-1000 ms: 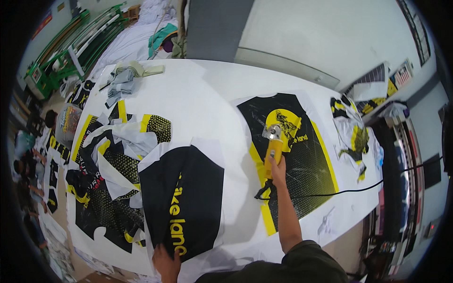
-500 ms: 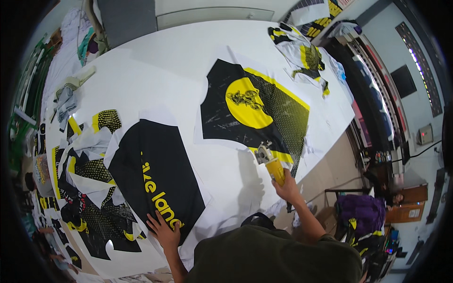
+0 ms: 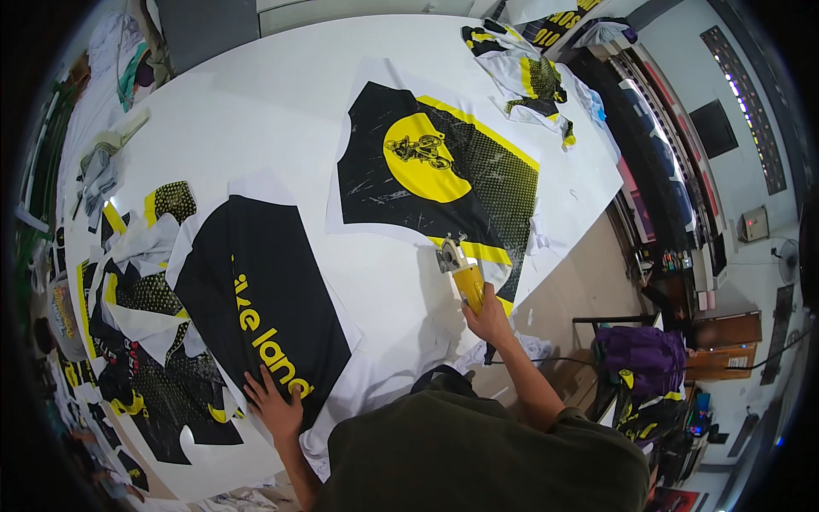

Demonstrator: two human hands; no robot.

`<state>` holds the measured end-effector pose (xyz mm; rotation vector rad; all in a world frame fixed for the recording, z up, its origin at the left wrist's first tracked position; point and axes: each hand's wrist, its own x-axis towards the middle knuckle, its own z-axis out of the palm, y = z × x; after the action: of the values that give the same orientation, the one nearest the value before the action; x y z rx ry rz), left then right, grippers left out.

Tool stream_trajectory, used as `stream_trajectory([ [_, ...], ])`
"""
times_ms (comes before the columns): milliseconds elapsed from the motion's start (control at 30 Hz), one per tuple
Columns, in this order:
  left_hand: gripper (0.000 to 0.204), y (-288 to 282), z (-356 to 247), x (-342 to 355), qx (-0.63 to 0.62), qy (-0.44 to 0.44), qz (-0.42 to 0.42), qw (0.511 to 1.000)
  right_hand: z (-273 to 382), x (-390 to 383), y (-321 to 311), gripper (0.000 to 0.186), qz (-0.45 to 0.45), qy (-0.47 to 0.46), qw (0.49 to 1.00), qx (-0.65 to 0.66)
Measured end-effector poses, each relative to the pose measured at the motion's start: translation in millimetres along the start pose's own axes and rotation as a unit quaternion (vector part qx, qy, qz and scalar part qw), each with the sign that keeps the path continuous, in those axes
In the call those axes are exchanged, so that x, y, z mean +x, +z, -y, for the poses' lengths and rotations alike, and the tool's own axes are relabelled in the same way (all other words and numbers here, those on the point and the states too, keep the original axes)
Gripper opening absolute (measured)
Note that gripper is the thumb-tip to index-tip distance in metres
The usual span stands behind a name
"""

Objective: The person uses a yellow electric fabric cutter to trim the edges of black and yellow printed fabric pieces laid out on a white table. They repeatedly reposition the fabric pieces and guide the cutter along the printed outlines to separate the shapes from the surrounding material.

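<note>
The right hand (image 3: 489, 317) reaches forward from the 6 o'clock edge, arm nearly straight, fingers clenched around the yellow handle of an electric fabric cutter (image 3: 461, 275) standing at the lower edge of a black fabric panel with a yellow disc (image 3: 435, 175), right of centre. The left hand (image 3: 275, 408) lies flat at 7 o'clock, fingers released and spread, pressing the near end of a black panel with yellow lettering (image 3: 256, 299). Both panels rest on white backing sheets on a broad white counter (image 3: 256, 111). At 9 o'clock, a heap of black, yellow and white offcuts (image 3: 136, 299) overlaps the lettered panel's left edge. At 1 o'clock, further printed pieces (image 3: 529, 72) lie near the counter's far corner. Beyond the counter at 4 o'clock, a purple bag (image 3: 640, 354) sits on a stand; a small box (image 3: 754, 224) hangs on the wall at 3 o'clock.
</note>
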<state>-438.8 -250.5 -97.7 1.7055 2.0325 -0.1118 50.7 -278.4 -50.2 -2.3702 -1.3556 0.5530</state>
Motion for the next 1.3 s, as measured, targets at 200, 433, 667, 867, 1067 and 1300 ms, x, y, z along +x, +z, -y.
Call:
stream_trajectory([
  [200,0.091,3.8,3.6,-9.0,-0.007,-0.013,-0.012,1.0,-5.4,6.0,1.1,0.053,-0.002,-0.022,1.0,-0.004],
  [433,0.089,4.3,-6.5,-25.7,-0.034,-0.048,-0.023,0.998,-2.3,1.8,-4.9,0.052,0.02,0.022,1.0,-0.001],
  [667,0.091,14.9,-15.9,-45.4,-0.05,-0.057,-0.027,0.997,-4.0,14.3,-8.1,0.051,0.025,-0.007,1.0,0.012],
  [867,0.092,18.9,-27.9,-49.2,-0.04,-0.055,-0.023,0.997,-11.0,19.7,-11.0,0.05,0.029,-0.007,0.999,0.028],
  [1067,0.093,19.7,-37.5,-55.8,-0.032,-0.068,-0.026,0.997,-20.4,32.5,-14.7,0.054,0.053,-0.019,0.998,0.012],
  [1300,0.094,29.9,-61.5,-73.5,-0.044,-0.085,-0.03,0.995,-22.8,50.6,-26.3,0.057,0.083,-0.049,0.995,0.006],
])
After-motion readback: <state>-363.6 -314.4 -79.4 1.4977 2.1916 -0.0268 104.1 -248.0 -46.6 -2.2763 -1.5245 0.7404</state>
